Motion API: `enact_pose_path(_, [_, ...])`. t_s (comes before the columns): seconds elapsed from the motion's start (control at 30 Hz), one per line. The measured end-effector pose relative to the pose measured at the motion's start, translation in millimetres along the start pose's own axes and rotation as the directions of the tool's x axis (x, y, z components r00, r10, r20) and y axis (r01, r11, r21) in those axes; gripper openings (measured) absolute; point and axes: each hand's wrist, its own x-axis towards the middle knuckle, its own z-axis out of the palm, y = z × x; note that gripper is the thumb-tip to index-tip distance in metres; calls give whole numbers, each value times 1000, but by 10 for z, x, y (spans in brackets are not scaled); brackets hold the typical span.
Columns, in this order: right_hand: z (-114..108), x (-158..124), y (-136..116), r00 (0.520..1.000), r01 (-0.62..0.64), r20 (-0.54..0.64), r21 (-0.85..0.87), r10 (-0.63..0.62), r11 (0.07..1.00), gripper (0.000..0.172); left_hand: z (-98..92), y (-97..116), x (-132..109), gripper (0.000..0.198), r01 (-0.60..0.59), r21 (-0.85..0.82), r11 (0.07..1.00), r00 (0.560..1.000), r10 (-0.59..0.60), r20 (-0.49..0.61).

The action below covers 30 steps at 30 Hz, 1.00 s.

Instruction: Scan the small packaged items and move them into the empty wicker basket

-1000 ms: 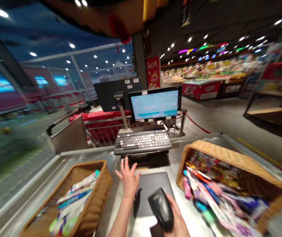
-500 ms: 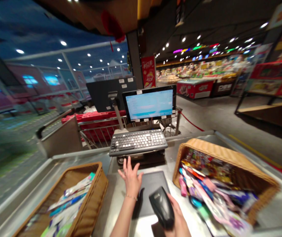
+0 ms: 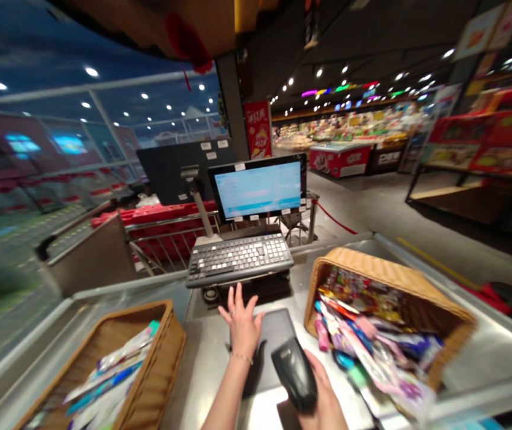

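My left hand (image 3: 243,325) hovers with spread fingers just in front of the black keyboard (image 3: 240,258), holding nothing. A bracelet circles its wrist. In my right hand (image 3: 325,391) is a black barcode scanner (image 3: 295,373), its rounded head turned up toward me. Its handle is hidden by the hand. Beneath both hands lies a dark flat panel (image 3: 271,334) in the metal counter. To the right, a wicker basket (image 3: 455,319) holds a heap of packaged toothbrushes (image 3: 372,352) and small wrapped goods. Another wicker basket (image 3: 166,352) on the left contains flat packets (image 3: 108,382).
Behind the keyboard stands a lit monitor (image 3: 260,188), with a second screen's dark back (image 3: 170,170) to its left. Metal rails and a red-filled cart (image 3: 170,239) are beyond the counter. A red shelf rack (image 3: 475,143) is at the far right.
The view has turned slightly right, so the surroundings have shifted left. My left hand stays spread near the keyboard, and my right hand keeps hold of the scanner.
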Motion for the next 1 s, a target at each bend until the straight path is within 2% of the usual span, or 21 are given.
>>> enact_pose_path(0.53, [-176, -38, 26, 991, -29, -131, -13, 27, 999, 43, 121, 250, 21, 32, -62, -72, 995, 997, 65, 35])
enact_pose_path(0.73, [-226, -39, 104, 995, -26, -95, -15, 25, 1000, 44, 206, 338, 24, 31, -107, -109, 988, 993, 111, 31])
enact_pose_path(1.0, [-346, -47, 204, 999, 28, 21, -210, -24, 977, 49, 261, 498, 21, 33, -145, -125, 981, 986, 154, 62])
